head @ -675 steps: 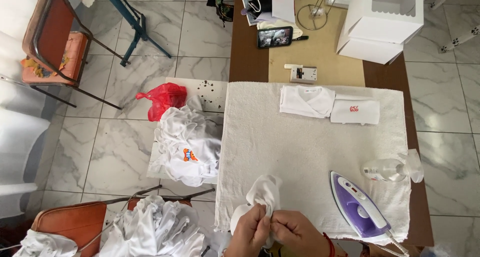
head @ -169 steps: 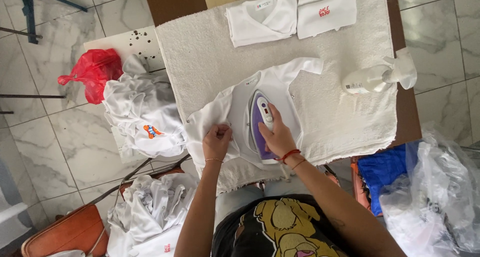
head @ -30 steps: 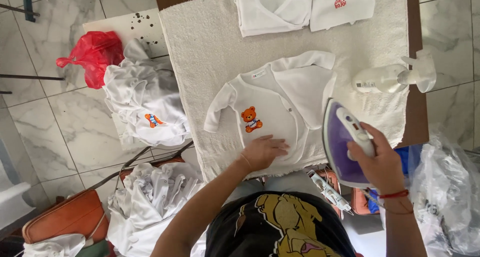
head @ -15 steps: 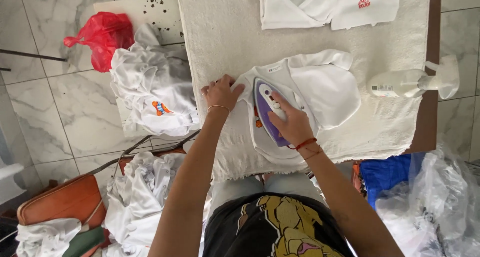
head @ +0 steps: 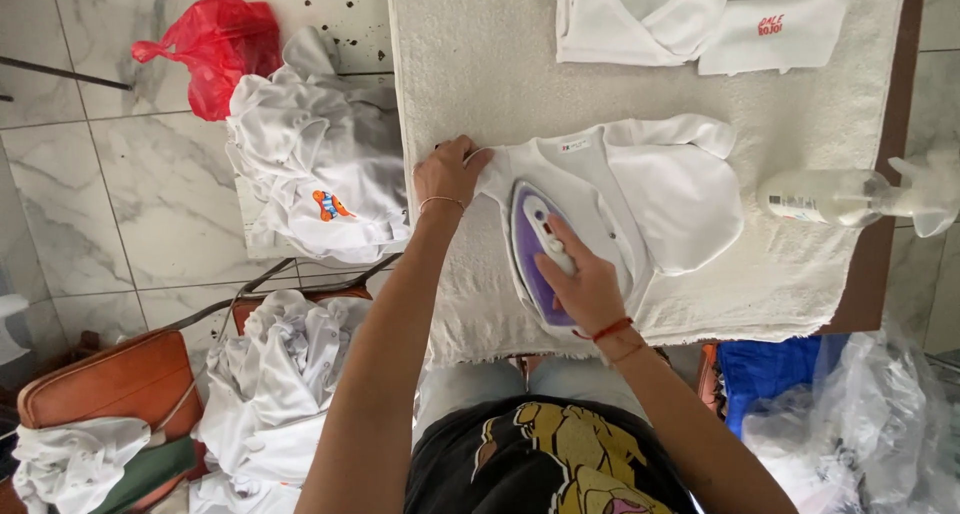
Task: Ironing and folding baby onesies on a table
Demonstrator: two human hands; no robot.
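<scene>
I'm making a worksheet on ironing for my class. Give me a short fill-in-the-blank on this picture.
1. The right hand grips a ____ iron.
2. The left hand pins the white baby shirt at its ____.
3. The spray bottle lies on its ____.
4. A ____ plastic bag lies beside the pile of white clothes.

Missing words: purple; sleeve; side; red

purple iron [head: 538, 254] flat on garment | white baby shirt [head: 640, 189] spread on towel

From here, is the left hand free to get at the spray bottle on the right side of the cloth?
Probably not readily: the left hand pins the white garment, and the right hand on the iron lies between it and the spray bottle.
</scene>
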